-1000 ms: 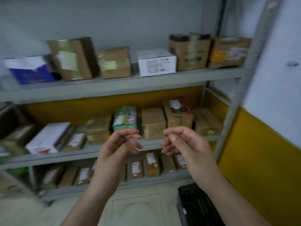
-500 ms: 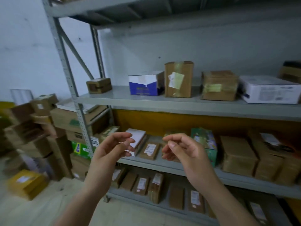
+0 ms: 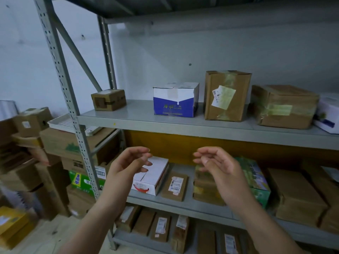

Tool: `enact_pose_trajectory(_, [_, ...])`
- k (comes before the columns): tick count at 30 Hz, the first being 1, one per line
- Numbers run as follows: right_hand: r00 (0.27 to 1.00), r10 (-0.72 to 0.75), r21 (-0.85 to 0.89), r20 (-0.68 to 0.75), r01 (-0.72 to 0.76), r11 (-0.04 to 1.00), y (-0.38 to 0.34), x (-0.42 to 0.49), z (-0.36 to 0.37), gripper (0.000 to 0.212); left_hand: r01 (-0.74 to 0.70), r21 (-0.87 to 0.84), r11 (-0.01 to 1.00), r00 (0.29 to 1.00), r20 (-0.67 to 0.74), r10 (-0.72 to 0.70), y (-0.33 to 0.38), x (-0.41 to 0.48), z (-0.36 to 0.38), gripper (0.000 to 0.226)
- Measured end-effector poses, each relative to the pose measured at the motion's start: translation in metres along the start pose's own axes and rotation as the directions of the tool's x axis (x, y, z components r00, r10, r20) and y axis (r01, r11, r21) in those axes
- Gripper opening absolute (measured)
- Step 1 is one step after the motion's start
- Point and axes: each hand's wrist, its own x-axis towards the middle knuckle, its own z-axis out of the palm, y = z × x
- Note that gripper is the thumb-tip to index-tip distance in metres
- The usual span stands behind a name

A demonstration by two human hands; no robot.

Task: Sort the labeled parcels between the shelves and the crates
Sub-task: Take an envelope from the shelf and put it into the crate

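Both hands are raised in front of the rack (image 3: 61,76), palms turned toward each other and well apart. The left hand (image 3: 128,162) and the right hand (image 3: 218,165) each have loosely curled fingers and hold nothing; neither touches a parcel

On the upper shelf (image 3: 139,116) stand, from left to right, a small brown box (image 3: 108,99), a blue box (image 3: 176,105) with a white top, a tall box (image 3: 226,96) bearing a skewed label, a wide box (image 3: 283,107) with yellowed tape, and a white box (image 3: 328,116) cut off by the frame edge

On the middle shelf (image 3: 183,204), behind the hands, lie a white carton (image 3: 152,178) and just beside it a flat parcel (image 3: 175,186) with its label facing up. Next come a taped parcel (image 3: 205,191) partly hidden by the right hand, a green box (image 3: 256,178) and plain brown boxes (image 3: 297,195). The bottom shelf (image 3: 126,239) carries a row of labelled parcels (image 3: 161,226) standing on edge

Left of the rack, cartons (image 3: 60,142) are stacked with a tray (image 3: 58,123) on top; a yellow box (image 3: 11,222) sits on the floor
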Motion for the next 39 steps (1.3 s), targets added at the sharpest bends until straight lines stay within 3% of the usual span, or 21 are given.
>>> enact_pose_trajectory(8, [0.992,-0.039,-0.086,-0.122,0.029,0.996,0.053,0.165,0.005,0.023,-0.036,0.085,0.996,0.999,-0.017,0.038,-0.024,0.162,0.001,0.021])
enact_pose_trajectory(12, [0.989,-0.020,-0.120,-0.148,0.002,0.993,0.058,0.242,0.015,0.041,-0.065,0.131,0.989,0.997,-0.033,0.070,-0.027,0.236,0.006,0.026])
enact_pose_trajectory(16, [0.974,-0.010,-0.242,-0.228,-0.046,0.969,0.059,0.303,0.022,0.059,-0.076,0.112,0.991,0.996,-0.030,0.080,-0.022,0.310,0.020,0.046])
enact_pose_trajectory(19, [0.949,0.109,-0.095,-0.297,-0.143,0.985,0.056,0.336,0.029,0.064,0.034,0.044,0.998,0.999,-0.003,-0.034,-0.020,0.362,0.034,0.060])
enact_pose_trajectory(23, [0.889,0.322,0.156,-0.326,-0.286,0.946,0.063,0.373,0.036,0.104,0.203,0.019,0.979,0.974,0.094,-0.204,-0.024,0.407,0.045,0.078])
enact_pose_trajectory(26, [0.853,0.424,0.276,-0.305,-0.347,0.896,0.065,0.383,0.043,0.080,0.282,0.008,0.959,0.941,0.191,-0.278,-0.032,0.420,0.045,0.063])
enact_pose_trajectory(30, [0.812,0.454,0.283,-0.366,-0.367,0.886,0.061,0.386,0.056,0.045,0.308,0.021,0.951,0.914,0.271,-0.302,-0.037,0.419,0.041,0.051])
enact_pose_trajectory(39, [0.832,0.399,0.235,-0.386,-0.330,0.914,0.046,0.355,0.063,0.037,0.259,0.010,0.966,0.913,0.324,-0.248,-0.031,0.399,0.019,0.043])
